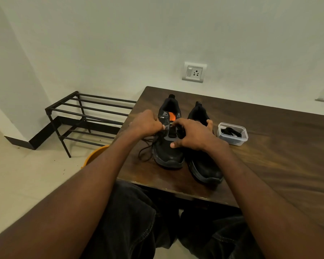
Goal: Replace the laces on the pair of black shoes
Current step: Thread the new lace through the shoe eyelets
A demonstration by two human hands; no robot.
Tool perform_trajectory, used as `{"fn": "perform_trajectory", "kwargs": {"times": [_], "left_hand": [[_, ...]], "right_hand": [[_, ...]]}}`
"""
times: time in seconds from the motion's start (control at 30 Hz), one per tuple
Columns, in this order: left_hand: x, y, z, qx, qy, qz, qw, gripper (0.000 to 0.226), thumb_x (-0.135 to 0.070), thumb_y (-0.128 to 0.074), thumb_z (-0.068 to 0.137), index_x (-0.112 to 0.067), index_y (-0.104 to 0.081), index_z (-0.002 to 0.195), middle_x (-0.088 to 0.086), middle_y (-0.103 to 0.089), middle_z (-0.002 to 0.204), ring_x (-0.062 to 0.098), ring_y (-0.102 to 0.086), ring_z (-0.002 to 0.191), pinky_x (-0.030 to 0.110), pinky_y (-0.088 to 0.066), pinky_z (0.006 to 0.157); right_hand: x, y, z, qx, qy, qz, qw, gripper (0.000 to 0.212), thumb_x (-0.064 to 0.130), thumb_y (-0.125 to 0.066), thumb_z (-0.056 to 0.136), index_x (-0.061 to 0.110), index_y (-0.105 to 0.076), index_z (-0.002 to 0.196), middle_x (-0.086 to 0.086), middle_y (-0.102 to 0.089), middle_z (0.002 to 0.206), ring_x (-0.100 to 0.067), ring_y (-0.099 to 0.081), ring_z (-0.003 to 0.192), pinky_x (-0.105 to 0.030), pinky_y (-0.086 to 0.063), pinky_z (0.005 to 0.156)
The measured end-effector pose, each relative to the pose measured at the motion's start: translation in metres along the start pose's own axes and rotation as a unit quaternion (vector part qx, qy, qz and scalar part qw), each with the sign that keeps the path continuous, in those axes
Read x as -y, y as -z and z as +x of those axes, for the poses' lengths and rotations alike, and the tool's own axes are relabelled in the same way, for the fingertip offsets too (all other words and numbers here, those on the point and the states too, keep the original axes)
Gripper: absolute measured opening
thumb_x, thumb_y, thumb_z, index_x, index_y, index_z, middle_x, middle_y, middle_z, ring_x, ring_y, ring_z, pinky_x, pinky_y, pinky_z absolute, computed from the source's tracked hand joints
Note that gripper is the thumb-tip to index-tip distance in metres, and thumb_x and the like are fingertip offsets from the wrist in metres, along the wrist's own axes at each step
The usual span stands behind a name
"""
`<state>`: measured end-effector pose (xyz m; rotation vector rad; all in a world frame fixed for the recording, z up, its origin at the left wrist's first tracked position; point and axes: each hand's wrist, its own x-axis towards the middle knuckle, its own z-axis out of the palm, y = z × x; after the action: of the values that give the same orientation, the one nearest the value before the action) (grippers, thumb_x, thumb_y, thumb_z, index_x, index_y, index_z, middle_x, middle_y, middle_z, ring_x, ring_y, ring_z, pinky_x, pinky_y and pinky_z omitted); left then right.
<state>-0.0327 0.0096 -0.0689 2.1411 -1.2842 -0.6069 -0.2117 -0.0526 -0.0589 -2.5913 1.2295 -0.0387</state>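
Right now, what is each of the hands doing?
Left hand: pinches the old lace of the left shoe.
Right hand: grips that shoe's tongue area.

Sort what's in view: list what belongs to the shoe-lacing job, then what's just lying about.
Belongs to the job:
- left shoe, worked on by the left hand and right hand
- right shoe
- loose lace trailing on the table
- plastic tub holding black laces

Just lying about:
- metal rack
- orange bucket
- wall socket
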Motion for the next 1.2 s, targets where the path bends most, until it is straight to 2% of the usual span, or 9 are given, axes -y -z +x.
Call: {"fn": "perform_trajectory", "kwargs": {"times": [0.07,0.17,0.33,0.43,0.53,0.67,0.8,0.97,1.2], "left_hand": [[0.002,0.003,0.0,0.013,0.026,0.061,0.998,0.03,-0.04,-0.074,0.085,-0.016,-0.068,0.067,0.0,-0.063,0.066,0.02,-0.061,0.074,0.041,-0.052,0.078],[-0.003,0.004,-0.009,-0.017,0.049,0.199,0.979,0.031,-0.048,-0.071,0.087,-0.021,-0.062,0.074,0.0,-0.065,0.082,0.023,-0.061,0.09,0.055,-0.041,0.1],[-0.009,0.003,-0.011,-0.039,0.006,0.224,0.974,0.022,-0.038,-0.074,0.089,-0.022,-0.065,0.1,0.002,-0.066,0.108,0.022,-0.06,0.098,0.043,-0.046,0.092],[-0.005,0.002,-0.004,0.044,-0.108,0.132,0.984,0.064,-0.028,-0.083,0.084,-0.032,-0.054,0.141,0.002,-0.045,0.143,0.023,-0.05,0.126,0.035,-0.046,0.097],[-0.003,-0.006,-0.002,0.117,-0.129,0.111,0.978,0.096,-0.025,-0.089,0.077,-0.037,-0.036,0.155,0.001,-0.018,0.161,0.031,-0.034,0.145,0.044,-0.043,0.114],[0.0,-0.009,0.004,0.104,-0.108,0.115,0.982,0.095,-0.032,-0.093,0.071,-0.039,-0.041,0.149,0.001,-0.025,0.157,0.033,-0.035,0.144,0.051,-0.043,0.114],[-0.004,-0.01,0.008,0.098,-0.096,0.104,0.985,0.083,-0.028,-0.095,0.068,-0.038,-0.048,0.136,0.002,-0.034,0.15,0.032,-0.04,0.139,0.051,-0.047,0.109],[0.001,-0.01,0.008,0.094,-0.105,0.095,0.985,0.083,-0.029,-0.095,0.067,-0.037,-0.047,0.134,0.001,-0.035,0.148,0.03,-0.041,0.137,0.049,-0.048,0.108],[0.001,-0.008,0.005,0.08,-0.122,0.097,0.985,0.092,-0.03,-0.095,0.067,-0.033,-0.045,0.144,0.002,-0.038,0.15,0.029,-0.043,0.137,0.044,-0.046,0.107]], "right_hand": [[0.002,-0.002,0.0,-0.03,0.008,-0.007,1.0,0.057,0.057,-0.076,0.085,0.039,-0.057,0.135,0.006,-0.054,0.144,-0.021,-0.044,0.142,-0.07,-0.005,0.12],[0.01,-0.007,0.0,-0.106,0.002,-0.018,0.994,0.033,0.049,-0.07,0.094,0.034,-0.069,0.123,-0.001,-0.053,0.132,-0.024,-0.048,0.132,-0.062,-0.019,0.118],[0.026,-0.022,0.004,-0.126,-0.014,-0.089,0.988,0.027,0.041,-0.067,0.097,0.026,-0.074,0.118,-0.006,-0.053,0.128,-0.027,-0.049,0.123,-0.054,-0.035,0.105],[0.029,-0.028,0.007,-0.136,-0.025,-0.069,0.988,0.024,0.037,-0.069,0.096,0.021,-0.073,0.113,-0.006,-0.054,0.123,-0.028,-0.052,0.12,-0.054,-0.037,0.103],[0.027,-0.028,0.007,-0.157,-0.022,-0.052,0.986,0.019,0.035,-0.069,0.094,0.023,-0.075,0.107,-0.004,-0.055,0.119,-0.027,-0.052,0.116,-0.051,-0.038,0.1],[0.021,-0.026,0.006,-0.208,-0.04,0.019,0.977,0.011,0.029,-0.069,0.089,0.03,-0.079,0.094,0.004,-0.06,0.105,-0.019,-0.056,0.102,-0.048,-0.043,0.094],[0.008,-0.014,0.001,-0.24,-0.136,0.145,0.95,0.011,0.023,-0.071,0.081,0.029,-0.08,0.082,0.007,-0.071,0.099,-0.015,-0.065,0.093,-0.05,-0.055,0.093],[-0.001,-0.015,-0.003,-0.245,-0.036,0.003,0.969,0.028,0.028,-0.069,0.094,0.028,-0.071,0.122,-0.001,-0.054,0.126,-0.022,-0.05,0.118,-0.046,-0.048,0.1],[0.019,-0.03,0.011,-0.18,0.022,-0.072,0.981,0.02,0.036,-0.068,0.095,0.027,-0.078,0.11,-0.001,-0.05,0.127,-0.025,-0.045,0.116,-0.046,-0.042,0.097]]}}
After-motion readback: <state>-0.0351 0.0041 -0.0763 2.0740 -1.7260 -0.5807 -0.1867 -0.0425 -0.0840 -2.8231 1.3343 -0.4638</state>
